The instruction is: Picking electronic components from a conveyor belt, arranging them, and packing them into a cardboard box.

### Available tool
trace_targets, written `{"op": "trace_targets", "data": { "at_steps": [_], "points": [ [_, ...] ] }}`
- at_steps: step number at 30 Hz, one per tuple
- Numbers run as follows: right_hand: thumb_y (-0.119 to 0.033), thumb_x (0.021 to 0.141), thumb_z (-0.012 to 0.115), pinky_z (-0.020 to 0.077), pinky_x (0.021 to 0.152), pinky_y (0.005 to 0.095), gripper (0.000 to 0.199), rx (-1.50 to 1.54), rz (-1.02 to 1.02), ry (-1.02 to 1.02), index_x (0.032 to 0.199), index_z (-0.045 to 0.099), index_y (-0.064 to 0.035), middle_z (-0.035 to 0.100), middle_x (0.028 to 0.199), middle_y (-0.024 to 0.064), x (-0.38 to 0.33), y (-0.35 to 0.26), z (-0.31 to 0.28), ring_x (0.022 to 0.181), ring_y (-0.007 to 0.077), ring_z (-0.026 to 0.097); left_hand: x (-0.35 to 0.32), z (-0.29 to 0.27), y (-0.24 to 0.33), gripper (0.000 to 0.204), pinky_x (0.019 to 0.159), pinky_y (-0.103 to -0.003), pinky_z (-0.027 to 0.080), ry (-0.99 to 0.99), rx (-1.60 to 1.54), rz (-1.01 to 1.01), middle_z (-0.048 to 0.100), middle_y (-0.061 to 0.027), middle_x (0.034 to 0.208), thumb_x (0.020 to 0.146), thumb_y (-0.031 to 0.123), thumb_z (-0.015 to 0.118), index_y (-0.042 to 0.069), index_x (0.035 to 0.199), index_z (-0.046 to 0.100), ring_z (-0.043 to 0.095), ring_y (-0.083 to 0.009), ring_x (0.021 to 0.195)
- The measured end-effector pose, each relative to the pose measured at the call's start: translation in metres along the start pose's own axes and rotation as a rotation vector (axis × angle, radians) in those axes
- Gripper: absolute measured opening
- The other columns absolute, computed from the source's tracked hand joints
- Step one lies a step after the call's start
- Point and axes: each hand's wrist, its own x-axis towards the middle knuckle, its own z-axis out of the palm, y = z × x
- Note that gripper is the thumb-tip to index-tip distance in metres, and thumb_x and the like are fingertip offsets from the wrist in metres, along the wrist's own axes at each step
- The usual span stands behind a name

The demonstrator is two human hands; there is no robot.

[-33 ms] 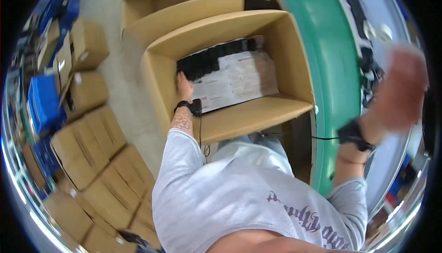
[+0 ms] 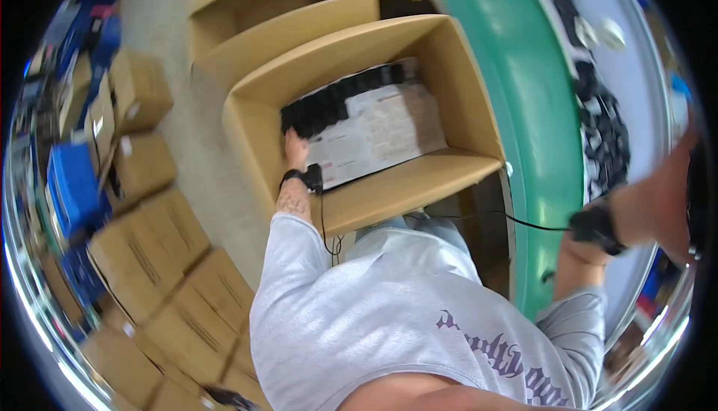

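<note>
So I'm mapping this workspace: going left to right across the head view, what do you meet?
Blue crates → closed cardboard boxes on the floor → left hand → open cardboard box → green conveyor edge → black parts → right hand.

Showing two hands, left hand [image 2: 296, 149] and right hand [image 2: 658, 201], one open carton [image 2: 419, 186] at 12 o'clock, two wrist straps, several closed boxes [image 2: 142, 164] at 9 o'clock.
</note>
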Motion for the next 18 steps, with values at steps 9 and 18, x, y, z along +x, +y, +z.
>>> {"op": "trace_targets", "data": {
  "at_steps": [9,18],
  "points": [
    [-0.013,0.098,0.05,0.049,0.061,0.0233,0.018,-0.588,-0.445,-0.62,0.096,0.066,-0.0052,0.065,0.08,0.0006,-0.272,0.232,0.069,0.073,0.0108,0.064,0.034,0.035,0.13,0.045,0.056,-0.027,0.044,-0.169,-0.805,-0.232,0.056,-0.0034,0.081,0.088,0.019,0.059,-0.005,0.126,0.051,0.052,-0.013,0.066],
    [-0.014,0.098,0.049,0.0493,0.062,0.0236,0.019,-0.875,-0.608,-1.03,0.096,0.066,-0.0051,0.065,0.082,0.0009,-0.346,0.334,0.018,0.074,0.0111,0.064,0.018,-0.094,0.451,0.038,0.087,-0.033,0.052,-0.254,-0.975,0.509,0.062,-0.0129,0.122,0.101,0.02,0.057,0.0,0.133,0.051,0.063,-0.0226,0.103]
  ]
}}
